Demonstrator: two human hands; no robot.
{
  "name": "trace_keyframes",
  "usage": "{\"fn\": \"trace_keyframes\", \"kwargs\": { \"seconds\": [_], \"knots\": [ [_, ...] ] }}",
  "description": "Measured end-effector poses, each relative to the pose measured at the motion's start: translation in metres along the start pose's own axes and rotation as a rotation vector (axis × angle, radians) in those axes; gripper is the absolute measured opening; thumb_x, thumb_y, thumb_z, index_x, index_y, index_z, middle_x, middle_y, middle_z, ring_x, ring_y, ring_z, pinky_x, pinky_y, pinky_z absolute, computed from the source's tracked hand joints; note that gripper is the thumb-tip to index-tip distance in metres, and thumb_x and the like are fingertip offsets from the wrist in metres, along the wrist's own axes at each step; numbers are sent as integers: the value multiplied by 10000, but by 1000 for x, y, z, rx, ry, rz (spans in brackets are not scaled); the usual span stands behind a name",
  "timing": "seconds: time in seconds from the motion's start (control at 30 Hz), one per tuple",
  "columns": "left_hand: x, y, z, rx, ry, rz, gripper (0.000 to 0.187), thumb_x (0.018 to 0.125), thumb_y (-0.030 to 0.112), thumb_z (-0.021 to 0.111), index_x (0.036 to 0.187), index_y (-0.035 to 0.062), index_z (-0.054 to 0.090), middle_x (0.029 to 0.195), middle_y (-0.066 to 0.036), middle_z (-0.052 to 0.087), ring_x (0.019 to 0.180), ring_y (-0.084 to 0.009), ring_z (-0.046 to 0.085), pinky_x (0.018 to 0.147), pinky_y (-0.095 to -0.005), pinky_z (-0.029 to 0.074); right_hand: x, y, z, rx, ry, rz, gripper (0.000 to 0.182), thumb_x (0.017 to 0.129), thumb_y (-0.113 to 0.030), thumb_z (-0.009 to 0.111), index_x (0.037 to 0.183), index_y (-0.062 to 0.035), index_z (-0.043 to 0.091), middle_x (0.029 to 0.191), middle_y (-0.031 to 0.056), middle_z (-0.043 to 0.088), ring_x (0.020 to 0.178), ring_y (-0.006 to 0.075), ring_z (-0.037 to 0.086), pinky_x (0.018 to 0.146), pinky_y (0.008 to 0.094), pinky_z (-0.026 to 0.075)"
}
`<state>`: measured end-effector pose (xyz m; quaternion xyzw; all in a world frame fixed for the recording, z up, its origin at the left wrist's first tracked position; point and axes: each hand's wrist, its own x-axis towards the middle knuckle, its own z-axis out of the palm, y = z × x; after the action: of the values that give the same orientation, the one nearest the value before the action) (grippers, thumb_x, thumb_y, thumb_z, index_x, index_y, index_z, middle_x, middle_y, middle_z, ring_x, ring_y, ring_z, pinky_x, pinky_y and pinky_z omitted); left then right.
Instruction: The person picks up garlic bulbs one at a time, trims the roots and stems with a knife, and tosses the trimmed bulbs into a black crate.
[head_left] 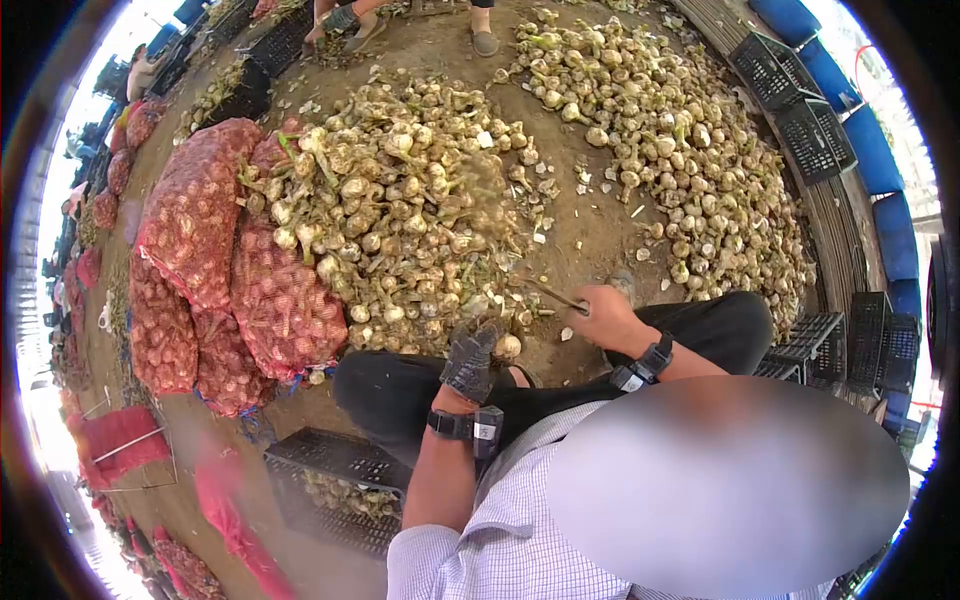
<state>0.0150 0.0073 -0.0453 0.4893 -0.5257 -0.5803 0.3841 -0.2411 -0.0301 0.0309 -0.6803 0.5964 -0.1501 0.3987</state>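
Note:
My left hand, in a dark, soiled glove, is closed at the near edge of a heap of garlic. A pale garlic bulb shows at its fingers; the glove hides part of the grip. My bare right hand is wrapped round the handle of a thin knife. The blade points left, toward the heap and apart from the bulb. Many bulbs in the heap carry stems and dry leaves.
Red mesh sacks full of garlic stand left of the heap. A second garlic heap spreads on the right. Black crates line the right side, and another crate holds garlic beside my leg. Another person's feet show beyond the heap.

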Motion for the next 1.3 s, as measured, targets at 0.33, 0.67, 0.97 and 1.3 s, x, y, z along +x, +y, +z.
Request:
{"fn": "trace_keyframes", "kwargs": {
  "seconds": [0.33, 0.67, 0.97, 1.3],
  "knots": [
    [7, 47, 36, -842, -58, -463, 511, 894, 156, 635, 1360, 69, 442, 1238, -82, 572, 1069, -195, 583, 878, -347, 517, -11, -34, 10, 310, -66, -59, 407, 802, -238, 742, 1086, 19, 602, 977, 109, 635, 894, 196, 586, 787, 338, 475],
    [5, 59, 41, -134, -99, -36, 577, 807, 27, 671, 1332, 1, 433, 1249, -122, 564, 1145, -216, 549, 997, -357, 432, -8, -44, -2, 602, 12, -22, 422, 896, -332, 644, 1110, 30, 601, 932, 95, 655, 823, 125, 552, 743, 326, 470],
    [-4, 39, 35, -133, -178, -25, 327, 908, 153, 565, 1211, 30, 584, 1184, -120, 621, 1112, -252, 575, 955, -363, 447, -32, -28, -14, -42, 55, -307, 262, 726, -193, 705, 843, -8, 562, 772, 187, 557, 748, 394, 568, 649, 433, 465],
    [-8, 33, 39, 176, -278, 23, 393, 818, 238, 625, 1186, 99, 632, 1164, -101, 645, 1093, -302, 581, 975, -439, 419, -38, -18, -17, -226, 41, -345, 296, 680, -217, 722, 834, -29, 552, 805, 152, 566, 791, 379, 588, 675, 463, 482]
  ]
}}
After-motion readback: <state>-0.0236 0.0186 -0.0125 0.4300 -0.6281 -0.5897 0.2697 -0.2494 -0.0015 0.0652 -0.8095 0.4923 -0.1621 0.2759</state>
